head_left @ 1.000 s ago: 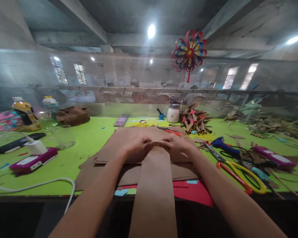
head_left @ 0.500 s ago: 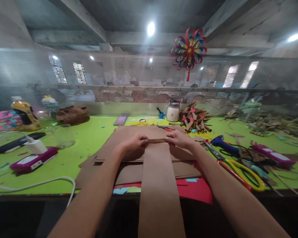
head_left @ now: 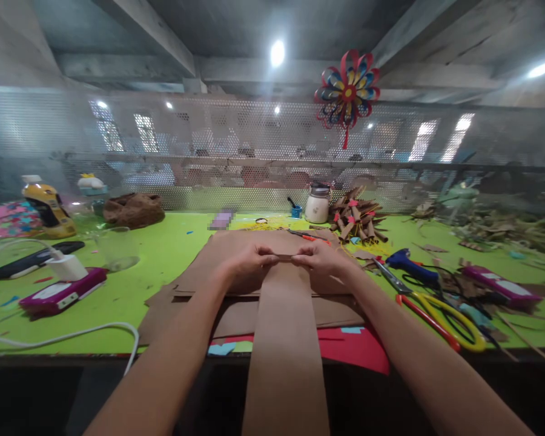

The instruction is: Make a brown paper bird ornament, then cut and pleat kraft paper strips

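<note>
A long strip of brown paper [head_left: 286, 339] runs from the middle of the table down over the near edge towards me. Its far end is folded over in a narrow band. My left hand [head_left: 258, 258] pinches the left side of that fold, and my right hand [head_left: 313, 254] pinches the right side, with a short gap between the fingertips. Under both hands lies a stack of brown paper sheets [head_left: 222, 257]. Red paper [head_left: 352, 350] and light blue scraps stick out below the stack near the edge.
Right of the stack lie yellow-handled scissors [head_left: 454, 321], a blue glue gun [head_left: 411, 264] and a purple power strip [head_left: 502, 286]. Rolled brown paper pieces [head_left: 356, 218] and a white jar [head_left: 318, 204] stand behind. At left are a clear cup [head_left: 120, 249], another power strip [head_left: 63, 293] and a white cable.
My hands have come closer together along the fold, the right one shifting left. The strip's near end has swung slightly to the left.
</note>
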